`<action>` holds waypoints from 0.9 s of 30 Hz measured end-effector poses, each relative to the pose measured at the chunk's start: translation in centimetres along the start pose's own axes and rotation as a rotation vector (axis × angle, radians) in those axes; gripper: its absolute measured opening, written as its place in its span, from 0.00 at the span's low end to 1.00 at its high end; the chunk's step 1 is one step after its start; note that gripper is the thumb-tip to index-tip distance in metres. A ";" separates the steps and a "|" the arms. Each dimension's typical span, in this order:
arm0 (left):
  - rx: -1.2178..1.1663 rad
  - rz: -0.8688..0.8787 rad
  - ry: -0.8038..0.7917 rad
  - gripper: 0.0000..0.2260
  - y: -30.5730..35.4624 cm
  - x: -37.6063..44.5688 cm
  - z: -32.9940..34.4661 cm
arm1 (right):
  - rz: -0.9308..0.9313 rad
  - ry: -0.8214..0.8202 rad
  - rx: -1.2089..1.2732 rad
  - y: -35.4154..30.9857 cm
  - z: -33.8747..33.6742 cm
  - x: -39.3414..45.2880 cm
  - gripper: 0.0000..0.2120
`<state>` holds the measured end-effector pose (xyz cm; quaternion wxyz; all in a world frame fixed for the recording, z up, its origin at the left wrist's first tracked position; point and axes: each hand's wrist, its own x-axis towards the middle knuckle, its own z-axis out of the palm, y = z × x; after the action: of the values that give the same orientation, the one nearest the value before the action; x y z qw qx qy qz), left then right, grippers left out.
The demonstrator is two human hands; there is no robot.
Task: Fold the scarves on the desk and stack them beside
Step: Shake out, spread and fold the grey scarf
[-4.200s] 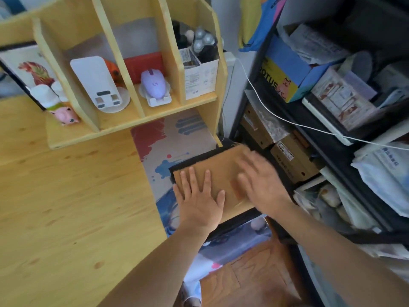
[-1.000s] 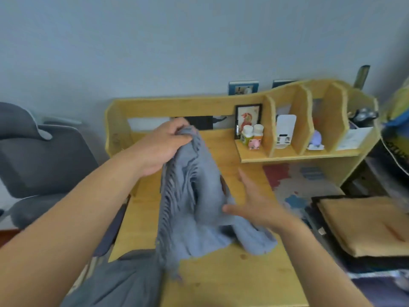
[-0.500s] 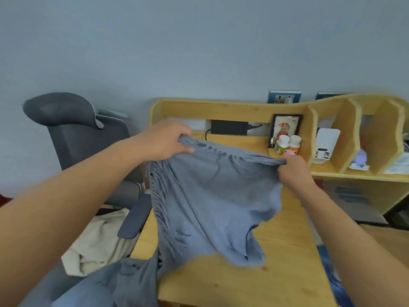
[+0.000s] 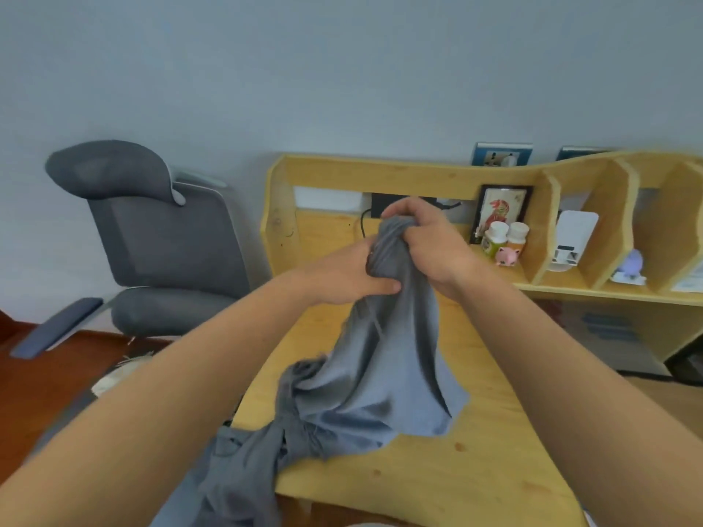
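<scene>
I hold the blue scarf (image 4: 384, 378) bunched up, my left hand (image 4: 342, 277) and right hand (image 4: 430, 241) squeezed together on its top. Next I should spread it flat on the desk (image 4: 475, 469).

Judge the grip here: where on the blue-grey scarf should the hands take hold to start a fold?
Probably at two separate corners of one short end, from above. Now the left hand and right hand bunch the blue-grey scarf at one point, so it hangs as a crumpled cone onto the desk, its far end trailing off the near edge.
</scene>
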<state>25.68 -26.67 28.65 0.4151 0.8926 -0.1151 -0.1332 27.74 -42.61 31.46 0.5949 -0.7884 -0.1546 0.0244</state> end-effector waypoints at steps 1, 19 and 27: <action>-0.051 -0.035 -0.001 0.34 -1.6 0.1 0.9 | 0.028 0.067 0.061 0.3 -0.3 0.4 0.20; 0.206 -0.769 0.454 0.08 -25.0 -9.3 17.0 | 0.837 0.608 -0.503 13.8 -12.6 -7.4 0.21; -0.273 -0.141 0.294 0.13 -7.3 -0.1 4.3 | 0.420 0.578 -0.462 12.1 -8.0 -8.9 0.37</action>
<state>24.83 -25.06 20.39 0.5343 0.8436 0.0286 -0.0445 23.68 -55.42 21.05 0.4038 -0.8897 0.1810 -0.1123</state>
